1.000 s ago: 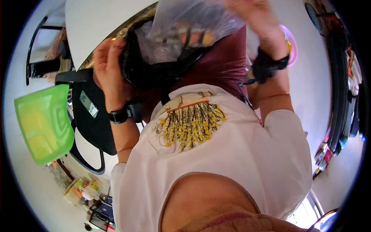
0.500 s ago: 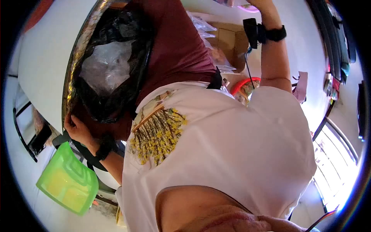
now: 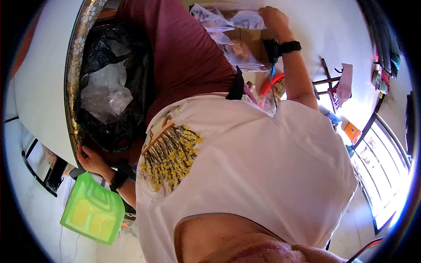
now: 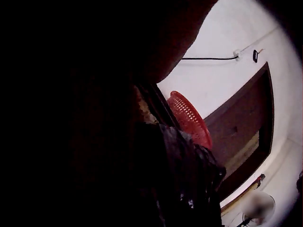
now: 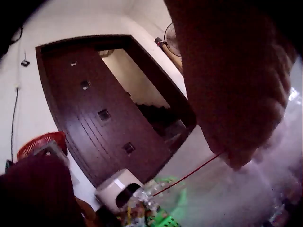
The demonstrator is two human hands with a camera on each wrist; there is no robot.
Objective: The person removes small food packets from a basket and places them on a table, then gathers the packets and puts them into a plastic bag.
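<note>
My right hand (image 3: 277,23), its arm reaching forward, pinches a clear plastic bag (image 3: 248,19) over a cardboard box (image 3: 254,39). In the right wrist view the same hand (image 5: 236,94) is dark, with a thin red string (image 5: 189,175) running from its fingertips and cloudy plastic below. My left hand (image 3: 93,160) rests by the table's patterned edge (image 3: 75,57) with its fingers loosely bent. Near it, a black plastic bag (image 3: 138,79) lies open on the lap, holding crumpled clear plastic (image 3: 106,94). The left wrist view is mostly dark.
More clear bags (image 3: 241,57) stand in the box. Beside the box is a red basket (image 3: 267,87) with things in it. A green chair back (image 3: 94,208) is at the lower left, and a white table (image 3: 46,83) at the left. A brown door (image 5: 90,109) stands beyond.
The right hand swung out to the right from above the black bag, carrying a clear bag, and came down at the box. The left hand left the black bag's rim for the table edge.
</note>
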